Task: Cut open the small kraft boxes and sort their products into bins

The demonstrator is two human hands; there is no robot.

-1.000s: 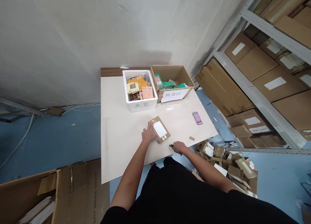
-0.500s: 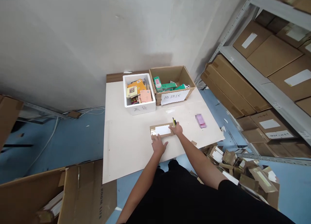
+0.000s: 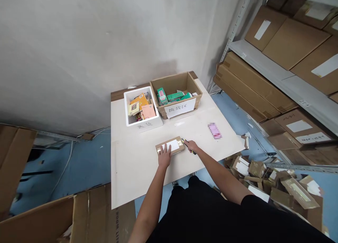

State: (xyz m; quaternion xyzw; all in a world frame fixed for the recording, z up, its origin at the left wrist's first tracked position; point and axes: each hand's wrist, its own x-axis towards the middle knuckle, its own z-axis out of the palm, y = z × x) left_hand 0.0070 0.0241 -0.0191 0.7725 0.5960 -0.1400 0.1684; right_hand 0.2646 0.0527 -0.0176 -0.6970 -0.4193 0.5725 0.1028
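Observation:
A small flat cardboard box (image 3: pixel 174 145) with a white label and shiny tape at its ends lies on the white-topped table (image 3: pixel 134 165). Across the left part of its top my left hand (image 3: pixel 164 158) rests flat, fingers apart. My right hand (image 3: pixel 192 146) is closed around a black and yellow utility knife (image 3: pixel 185 142). The knife's front end points at the box's taped right end; whether the blade touches the tape is too small to tell.
Behind the box stand a white foam box (image 3: pixel 150 125) of booklets and a cardboard bin (image 3: pixel 195 86) with green packages. A blurred pink item (image 3: pixel 214 130) lies to the right. Shelves of cartons (image 3: pixel 298 42) line the right side, above piled small boxes (image 3: pixel 280 179) on the floor.
The right hand has moved off the box's top to its right end, with the knife now pointing at the box. My left hand has shifted further onto the top. The view has turned slightly.

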